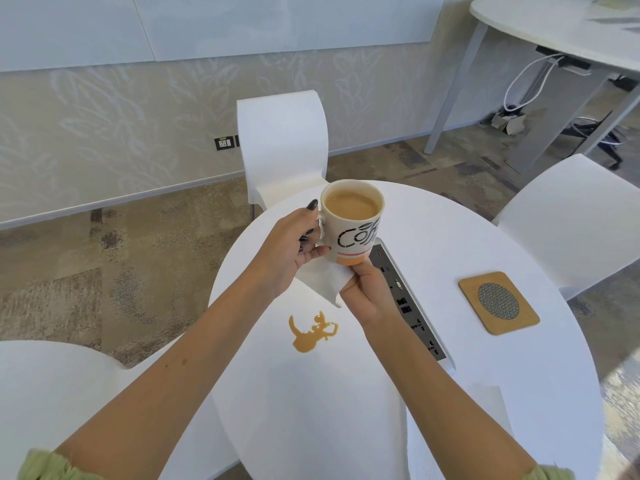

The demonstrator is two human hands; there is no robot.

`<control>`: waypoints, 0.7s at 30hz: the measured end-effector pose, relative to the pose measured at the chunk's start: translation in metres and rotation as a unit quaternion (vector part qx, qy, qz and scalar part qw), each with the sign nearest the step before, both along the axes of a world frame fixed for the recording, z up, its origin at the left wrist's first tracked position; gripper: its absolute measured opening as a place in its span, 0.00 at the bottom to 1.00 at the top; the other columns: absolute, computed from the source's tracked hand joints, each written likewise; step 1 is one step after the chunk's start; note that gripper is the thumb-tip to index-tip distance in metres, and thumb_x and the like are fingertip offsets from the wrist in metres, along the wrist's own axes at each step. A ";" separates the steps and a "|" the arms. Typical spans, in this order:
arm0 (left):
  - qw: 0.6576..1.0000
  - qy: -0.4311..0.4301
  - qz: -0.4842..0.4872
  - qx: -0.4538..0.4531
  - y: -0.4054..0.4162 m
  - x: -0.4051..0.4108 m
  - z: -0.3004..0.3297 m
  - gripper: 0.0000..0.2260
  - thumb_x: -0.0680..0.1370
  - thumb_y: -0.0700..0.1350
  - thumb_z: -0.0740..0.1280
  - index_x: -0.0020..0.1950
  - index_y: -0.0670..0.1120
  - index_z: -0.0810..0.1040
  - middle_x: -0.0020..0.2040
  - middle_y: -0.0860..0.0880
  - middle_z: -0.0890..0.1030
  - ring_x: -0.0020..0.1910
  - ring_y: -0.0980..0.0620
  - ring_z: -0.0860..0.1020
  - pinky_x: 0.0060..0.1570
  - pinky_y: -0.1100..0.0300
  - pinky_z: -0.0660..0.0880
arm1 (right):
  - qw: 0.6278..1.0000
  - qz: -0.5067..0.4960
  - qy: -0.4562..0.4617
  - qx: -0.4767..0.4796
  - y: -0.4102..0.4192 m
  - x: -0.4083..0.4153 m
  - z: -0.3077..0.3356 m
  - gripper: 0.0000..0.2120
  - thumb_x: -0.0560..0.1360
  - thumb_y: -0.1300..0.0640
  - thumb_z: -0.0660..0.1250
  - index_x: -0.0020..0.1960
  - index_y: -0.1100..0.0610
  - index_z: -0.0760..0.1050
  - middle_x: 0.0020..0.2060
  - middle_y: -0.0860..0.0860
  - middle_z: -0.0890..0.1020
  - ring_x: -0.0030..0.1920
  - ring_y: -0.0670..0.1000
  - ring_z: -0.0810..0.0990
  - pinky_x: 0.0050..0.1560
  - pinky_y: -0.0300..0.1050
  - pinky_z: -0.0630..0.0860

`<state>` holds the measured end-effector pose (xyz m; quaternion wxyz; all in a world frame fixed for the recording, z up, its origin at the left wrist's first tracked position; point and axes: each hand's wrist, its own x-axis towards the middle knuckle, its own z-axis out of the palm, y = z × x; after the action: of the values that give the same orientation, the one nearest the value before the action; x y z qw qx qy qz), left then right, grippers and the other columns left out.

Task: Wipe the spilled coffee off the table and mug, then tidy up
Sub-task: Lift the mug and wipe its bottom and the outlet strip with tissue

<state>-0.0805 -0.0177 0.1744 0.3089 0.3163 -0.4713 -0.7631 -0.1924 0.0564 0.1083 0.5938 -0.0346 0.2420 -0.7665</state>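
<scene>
The white ceramic coffee mug [353,221], full of milky coffee, is held above the round white table [450,244] by its handle in the closed left hand [294,251]. The right hand [363,289] clutches a white paper napkin [325,277] against its base. A tan coffee puddle [310,332] lies below, beside a recessed socket strip [405,299]; a square wooden coaster [498,302] sits beyond.

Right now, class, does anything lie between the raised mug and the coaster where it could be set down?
Only the socket strip set into the table, which looks level with its top. The left hand holds the mug up, the right hand presses a napkin under it, and the coaster is bare.
</scene>
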 end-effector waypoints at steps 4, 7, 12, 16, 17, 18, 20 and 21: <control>1.000 0.007 -0.009 -0.011 -0.004 0.003 -0.001 0.19 0.79 0.47 0.62 0.27 0.54 0.70 0.26 0.55 0.64 0.24 0.56 0.59 0.39 0.59 0.78 | 1.000 -0.004 -0.019 0.024 -0.004 0.004 0.002 0.16 0.79 0.68 0.53 0.56 0.62 0.78 0.51 0.60 0.84 0.51 0.56 0.83 0.53 0.51 0.81; 1.000 0.006 -0.010 -0.015 -0.005 0.005 -0.001 0.19 0.80 0.47 0.61 0.28 0.53 0.69 0.26 0.55 0.63 0.23 0.56 0.59 0.40 0.59 0.78 | 0.998 0.021 -0.026 0.045 -0.004 0.006 0.004 0.13 0.79 0.67 0.54 0.60 0.64 0.74 0.51 0.61 0.84 0.51 0.55 0.84 0.50 0.48 0.82; 0.999 -0.038 0.015 -0.016 -0.004 0.005 0.001 0.15 0.81 0.45 0.59 0.34 0.47 0.68 0.26 0.53 0.64 0.24 0.56 0.59 0.41 0.57 0.76 | 0.990 0.094 0.012 0.104 -0.002 0.010 0.002 0.25 0.74 0.66 0.60 0.71 0.65 0.64 0.61 0.62 0.75 0.60 0.58 0.75 0.63 0.52 0.72; 0.998 -0.063 0.030 -0.012 -0.006 0.004 -0.001 0.14 0.81 0.45 0.59 0.35 0.46 0.67 0.25 0.54 0.64 0.25 0.55 0.59 0.47 0.55 0.74 | 0.992 0.090 0.010 0.091 0.006 0.013 -0.005 0.33 0.58 0.68 0.73 0.63 0.65 0.72 0.48 0.61 0.82 0.46 0.57 0.83 0.48 0.49 0.81; 0.997 -0.065 0.030 -0.015 -0.007 0.004 -0.002 0.14 0.81 0.46 0.60 0.35 0.46 0.67 0.25 0.54 0.65 0.25 0.56 0.60 0.47 0.55 0.73 | 0.993 0.090 -0.007 0.080 0.008 0.013 -0.008 0.34 0.53 0.69 0.77 0.59 0.65 0.75 0.47 0.60 0.82 0.44 0.57 0.83 0.45 0.48 0.82; 0.998 -0.061 0.027 -0.019 -0.008 0.005 -0.004 0.14 0.81 0.46 0.60 0.35 0.46 0.67 0.25 0.54 0.64 0.24 0.56 0.60 0.45 0.56 0.74 | 0.993 0.087 -0.004 0.080 0.010 0.012 -0.011 0.33 0.51 0.69 0.78 0.56 0.65 0.76 0.45 0.60 0.82 0.42 0.56 0.83 0.42 0.46 0.82; 0.998 -0.047 0.018 -0.031 -0.010 0.007 -0.007 0.14 0.81 0.46 0.59 0.36 0.46 0.66 0.26 0.53 0.64 0.24 0.56 0.60 0.39 0.60 0.75 | 0.989 0.095 0.030 0.105 0.013 0.012 -0.012 0.19 0.61 0.67 0.73 0.51 0.63 0.77 0.39 0.57 0.83 0.38 0.54 0.84 0.37 0.43 0.81; 0.998 -0.041 0.016 -0.033 -0.011 0.008 -0.008 0.14 0.81 0.46 0.59 0.36 0.46 0.66 0.26 0.53 0.63 0.24 0.56 0.59 0.37 0.61 0.75 | 0.985 0.094 0.054 0.132 0.015 0.010 -0.010 0.10 0.68 0.67 0.66 0.48 0.61 0.78 0.37 0.56 0.83 0.34 0.53 0.83 0.33 0.41 0.80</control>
<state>-0.0727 -0.0292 0.1661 0.3116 0.3445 -0.5037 -0.7283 -0.1824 0.0717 0.0984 0.6490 -0.0199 0.3683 -0.6654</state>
